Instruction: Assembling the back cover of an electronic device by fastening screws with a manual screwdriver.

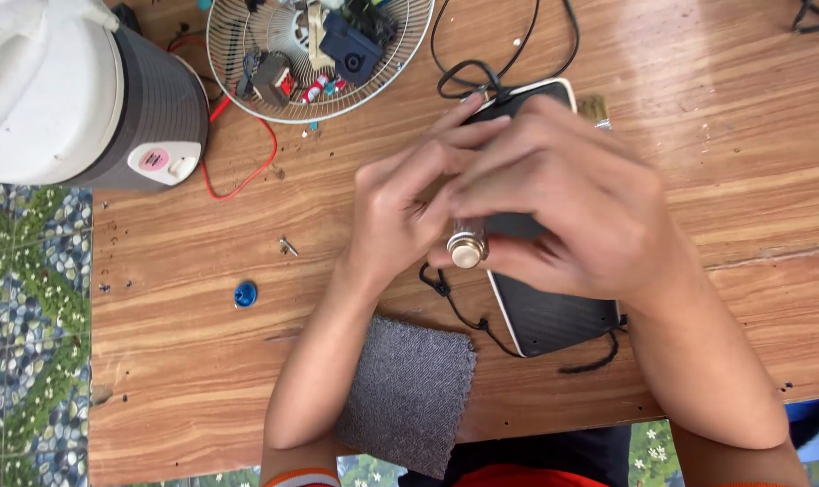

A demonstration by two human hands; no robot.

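Both hands closed together over a small metal cylinder [467, 246]: left hand [400, 212] pinching its side, right hand [571, 203] cupped over its top. Beneath the right hand, a black speaker [549, 316]; below the left wrist, a grey cloth [409, 392].

One label is showing. It is a small pink oval sticker [154, 160], and it is sitting on a white, rounded plate [163, 163] low on the side of the big grey and white jug [76, 86]. The jug is standing at the top left corner of the wooden worktop [193, 361]. The sticker is lying just beside a white push button [183, 167] on the same plate. The marks on the sticker are too small to make out. No boxes, packets, signs or lit screens are showing anywhere else on the worktop.
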